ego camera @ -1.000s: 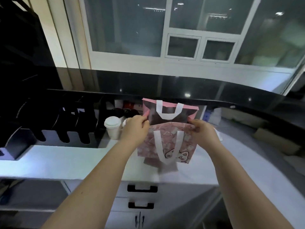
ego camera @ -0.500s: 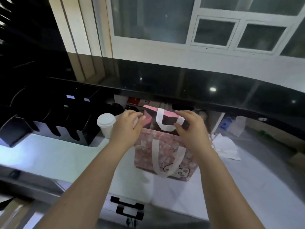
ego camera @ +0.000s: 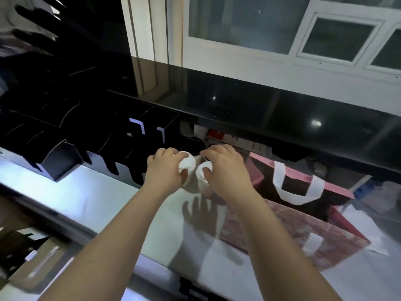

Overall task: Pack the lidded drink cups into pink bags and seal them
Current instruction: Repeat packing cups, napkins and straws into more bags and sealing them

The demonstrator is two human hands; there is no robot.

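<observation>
Two white lidded drink cups stand side by side on the white counter [ego camera: 104, 196]. My left hand [ego camera: 166, 171] grips the left cup [ego camera: 187, 162] from above, fingers curled over its lid. My right hand [ego camera: 225, 170] grips the right cup [ego camera: 202, 173] the same way. To the right stands an open pink bag [ego camera: 303, 231] with white handles, its mouth gaping and its patterned front facing me. Neither hand touches the bag.
A black organiser rack [ego camera: 91, 148] with slots lines the back left of the counter. A black raised shelf [ego camera: 282, 118] overhangs the rear. White paper [ego camera: 366, 227] lies behind the bag on the right. Drawer handles show below the counter edge.
Both hands have let go of the bag's rim and moved left to the two cups. The view has swung left, so the bag now sits at the right.
</observation>
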